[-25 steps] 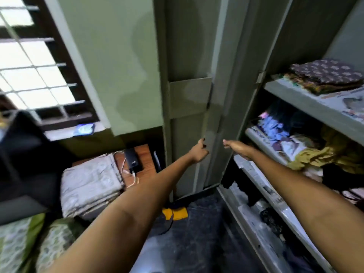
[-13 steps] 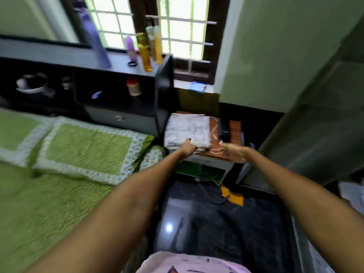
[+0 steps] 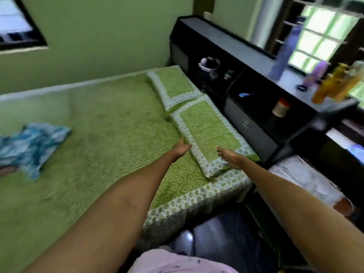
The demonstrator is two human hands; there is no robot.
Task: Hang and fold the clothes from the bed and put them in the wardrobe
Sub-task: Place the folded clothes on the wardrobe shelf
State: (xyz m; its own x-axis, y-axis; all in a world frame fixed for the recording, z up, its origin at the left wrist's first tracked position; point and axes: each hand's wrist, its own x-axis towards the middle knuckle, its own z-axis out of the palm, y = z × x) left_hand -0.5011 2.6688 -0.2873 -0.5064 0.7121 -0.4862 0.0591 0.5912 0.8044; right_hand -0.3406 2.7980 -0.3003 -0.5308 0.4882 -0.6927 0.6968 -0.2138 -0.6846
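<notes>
Hands, left (image 3: 182, 149) and right (image 3: 230, 157), hover loose-fingered and empty over quilted green bed (image 3: 98, 134) and flat pillow (image 3: 208, 133).

Bed (image 3: 102, 134) covered by green patterned sheet with white-and-green border along its near edge; two matching green pillows (image 3: 206, 133) lie end to end at the head, beside the dark headboard unit (image 3: 254, 133); blue-and-white patterned garment (image 3: 31, 146) lies crumpled on the sheet at far left, well apart from the pillows; bed edge meets dark glossy floor (image 3: 220, 239); picture blurred, fine detail unclear.
</notes>
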